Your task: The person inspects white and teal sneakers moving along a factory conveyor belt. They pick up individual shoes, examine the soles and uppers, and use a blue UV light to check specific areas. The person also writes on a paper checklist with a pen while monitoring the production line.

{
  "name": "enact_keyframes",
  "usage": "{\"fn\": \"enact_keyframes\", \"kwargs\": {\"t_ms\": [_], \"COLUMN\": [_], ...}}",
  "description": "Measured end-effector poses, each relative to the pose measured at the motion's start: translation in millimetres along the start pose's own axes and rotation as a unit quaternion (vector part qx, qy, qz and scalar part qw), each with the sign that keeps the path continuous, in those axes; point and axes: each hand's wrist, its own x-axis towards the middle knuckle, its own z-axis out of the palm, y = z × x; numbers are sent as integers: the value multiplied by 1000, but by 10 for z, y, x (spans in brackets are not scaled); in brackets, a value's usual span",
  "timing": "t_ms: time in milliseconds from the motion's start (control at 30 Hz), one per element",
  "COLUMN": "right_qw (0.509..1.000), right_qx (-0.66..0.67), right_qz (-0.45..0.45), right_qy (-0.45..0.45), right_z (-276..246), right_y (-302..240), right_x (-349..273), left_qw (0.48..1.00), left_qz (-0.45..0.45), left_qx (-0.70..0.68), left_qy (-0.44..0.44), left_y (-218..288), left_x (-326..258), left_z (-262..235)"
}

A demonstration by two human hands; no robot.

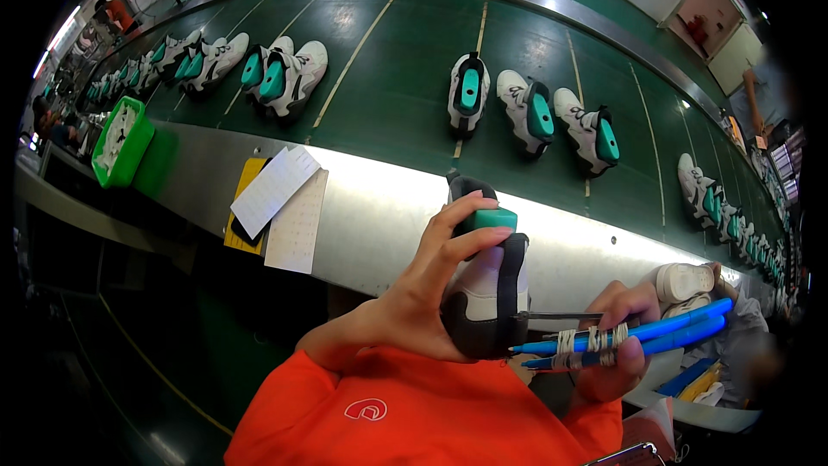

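My left hand [427,293] grips a white and black shoe [487,293] on a teal last [487,218], heel toward me, held upright in front of my chest. My right hand [621,336] holds a bundle of blue pens [638,334] bound with rubber bands, plus a thin dark tool whose tip touches the shoe's heel edge. The orange sleeve of my left arm [371,406] fills the lower middle.
A dark green conveyor belt [388,78] curves across the top, carrying several white shoes with teal lasts [530,112]. Papers [280,198] hang on the metal rail [379,207]. A green bin [122,142] sits at left. Another person works at the right [742,336].
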Motion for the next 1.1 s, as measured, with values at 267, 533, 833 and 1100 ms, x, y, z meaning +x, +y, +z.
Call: {"fn": "enact_keyframes", "kwargs": {"t_ms": [267,533,833,1100], "right_qw": [1000,992,926,939], "right_qx": [22,-78,-269,-235], "right_qz": [9,27,-22,-54], "right_qy": [0,-99,-262,-245], "right_z": [49,65,221,169], "right_y": [13,-258,-492,-395], "right_x": [8,324,772,809], "left_qw": [1000,1000,995,993], "left_qz": [7,-21,-91,-106], "left_qx": [11,-9,-22,-21], "left_qy": [4,21,47,56], "left_y": [-14,-63,-114,-155], "left_x": [-13,38,167,166], "left_z": [-24,-2,-63,-110]}}
